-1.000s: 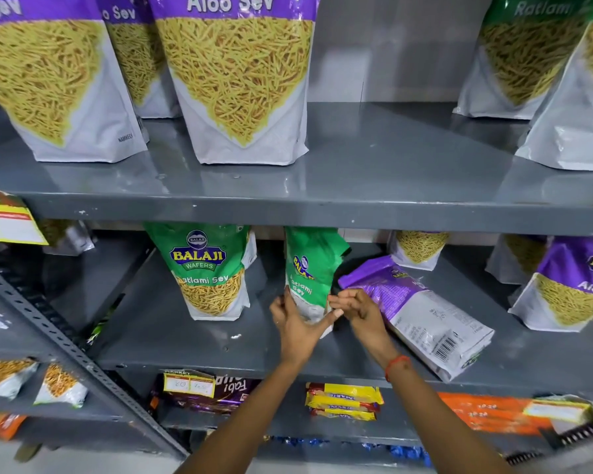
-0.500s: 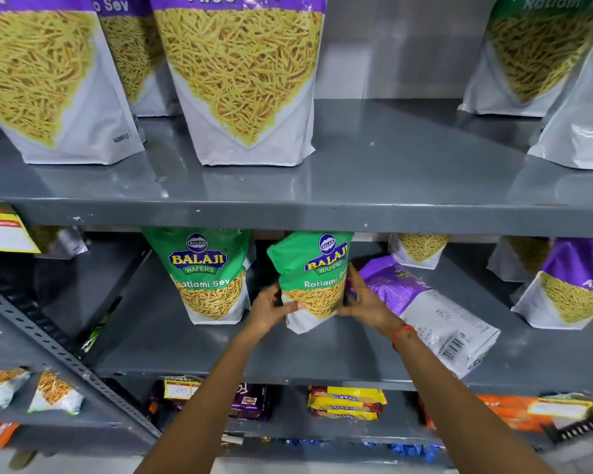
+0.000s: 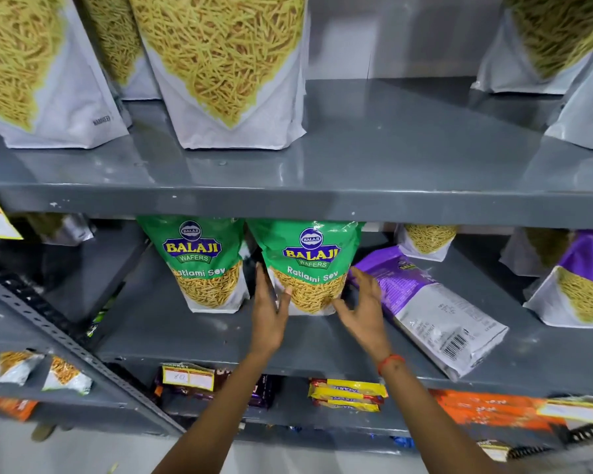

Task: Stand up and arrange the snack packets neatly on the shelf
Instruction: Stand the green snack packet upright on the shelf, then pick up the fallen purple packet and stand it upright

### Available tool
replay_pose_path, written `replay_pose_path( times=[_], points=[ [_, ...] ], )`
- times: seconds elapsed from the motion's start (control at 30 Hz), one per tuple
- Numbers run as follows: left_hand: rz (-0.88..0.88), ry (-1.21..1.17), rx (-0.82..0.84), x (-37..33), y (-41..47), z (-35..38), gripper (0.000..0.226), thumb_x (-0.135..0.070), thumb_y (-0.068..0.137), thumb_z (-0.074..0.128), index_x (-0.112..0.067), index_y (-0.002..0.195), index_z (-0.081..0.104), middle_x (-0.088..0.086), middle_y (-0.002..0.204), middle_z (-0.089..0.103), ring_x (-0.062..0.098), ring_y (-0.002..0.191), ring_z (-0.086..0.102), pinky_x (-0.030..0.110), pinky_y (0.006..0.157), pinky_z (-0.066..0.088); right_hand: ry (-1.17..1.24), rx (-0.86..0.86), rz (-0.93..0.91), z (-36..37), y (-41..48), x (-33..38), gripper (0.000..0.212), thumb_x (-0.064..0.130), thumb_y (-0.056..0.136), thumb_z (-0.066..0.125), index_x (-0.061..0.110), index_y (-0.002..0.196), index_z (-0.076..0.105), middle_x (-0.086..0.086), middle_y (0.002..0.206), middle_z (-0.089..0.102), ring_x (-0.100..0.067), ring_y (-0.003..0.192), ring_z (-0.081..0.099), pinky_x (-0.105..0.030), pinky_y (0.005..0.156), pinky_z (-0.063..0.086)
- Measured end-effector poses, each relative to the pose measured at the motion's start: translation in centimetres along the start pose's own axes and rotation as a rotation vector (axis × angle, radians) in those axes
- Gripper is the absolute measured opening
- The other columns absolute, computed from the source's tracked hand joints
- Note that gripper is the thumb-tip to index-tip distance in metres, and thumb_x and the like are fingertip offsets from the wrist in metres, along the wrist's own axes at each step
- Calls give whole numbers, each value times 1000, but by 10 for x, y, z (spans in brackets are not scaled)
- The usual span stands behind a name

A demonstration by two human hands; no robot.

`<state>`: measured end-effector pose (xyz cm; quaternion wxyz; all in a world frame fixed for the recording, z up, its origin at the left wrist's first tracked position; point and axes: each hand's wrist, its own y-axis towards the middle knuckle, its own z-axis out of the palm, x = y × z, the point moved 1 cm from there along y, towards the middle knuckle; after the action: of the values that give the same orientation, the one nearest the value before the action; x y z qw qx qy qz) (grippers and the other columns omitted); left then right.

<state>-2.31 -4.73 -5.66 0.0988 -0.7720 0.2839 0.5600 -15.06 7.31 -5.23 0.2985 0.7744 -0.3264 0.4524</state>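
At the centre of the frame a green Ratlami Sev packet stands upright on the grey middle shelf, its top close under the front lip of the upper shelf. A second green packet stands just beside it on the left; a purple packet lies flat just to its right. Bare shelf runs along the front edge, below the packets. The left hand is spread open, fingertips touching the centre packet's lower left side. The right hand is open and curled at the packet's lower right, gripping nothing.
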Motion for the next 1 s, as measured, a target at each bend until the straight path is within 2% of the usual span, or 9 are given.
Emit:
replay_pose_path(
  times=[0.13,0.2,0.3,0.4,0.53,0.7,0.83,0.93,1.0],
  points=[
    [303,462,-207,-21,-26,31,63,-35,95,32,-12,145,0,7,156,0,9,145,-7,28,120,6,-125,-268,-361,-17,-18,16,44,16,76,50,8,118,48,-14,126,50,-19,117,41,-33,104,35],
    [376,544,-188,-28,-35,54,59,-35,96,28,-7,144,8,10,154,9,6,144,-8,26,119,2,-228,-225,-389,-32,-12,12,44,9,75,52,9,118,47,-15,128,50,-25,119,40,-34,105,32],
    [369,488,-168,-49,-58,102,50,-27,95,36,-5,139,30,16,151,24,19,144,11,26,119,6,-495,-138,-270,-74,6,-16,50,29,73,47,6,117,50,-21,126,52,-36,117,45,-42,102,35],
    [159,328,-160,-67,-76,152,39,-19,92,41,-5,129,46,23,139,44,36,132,36,26,113,19,-666,82,0,-128,25,-47,54,40,81,39,7,121,52,-24,127,53,-41,117,47,-46,102,38],
    [-306,166,-65,-90,-73,186,26,-16,90,51,6,100,60,35,100,65,46,97,61,44,79,46,-550,243,147,-177,43,-61,33,26,93,41,6,110,62,-25,122,61,-38,115,54,-39,97,42],
    [-487,58,-83,-82,-65,194,22,-16,78,66,6,77,68,33,91,70,40,90,67,40,81,54,-385,323,426,-202,56,-80,36,17,93,40,-11,111,55,-31,127,55,-41,119,51,-39,94,42],
    [-598,-118,-114,-37,-52,201,29,-27,59,71,-2,55,56,35,81,68,45,80,68,58,73,57,-80,275,502,-216,53,-93,16,4,82,59,-2,69,65,-16,84,62,-18,66,57,-33,67,40],
    [-620,-244,-114,-84,-68,184,28,-9,78,67,-16,56,52,18,74,62,32,69,65,28,46,58,161,209,508,-216,50,-108,15,-2,79,60,0,67,68,-18,75,69,-8,48,57,-25,60,47],
    [-606,-343,-73,-86,-70,184,27,-2,85,59,-12,62,50,11,70,58,22,59,57,17,36,51,181,116,420,-216,49,-112,15,-2,84,52,1,82,67,-16,86,64,-13,67,59,-18,59,47]
  ],
)
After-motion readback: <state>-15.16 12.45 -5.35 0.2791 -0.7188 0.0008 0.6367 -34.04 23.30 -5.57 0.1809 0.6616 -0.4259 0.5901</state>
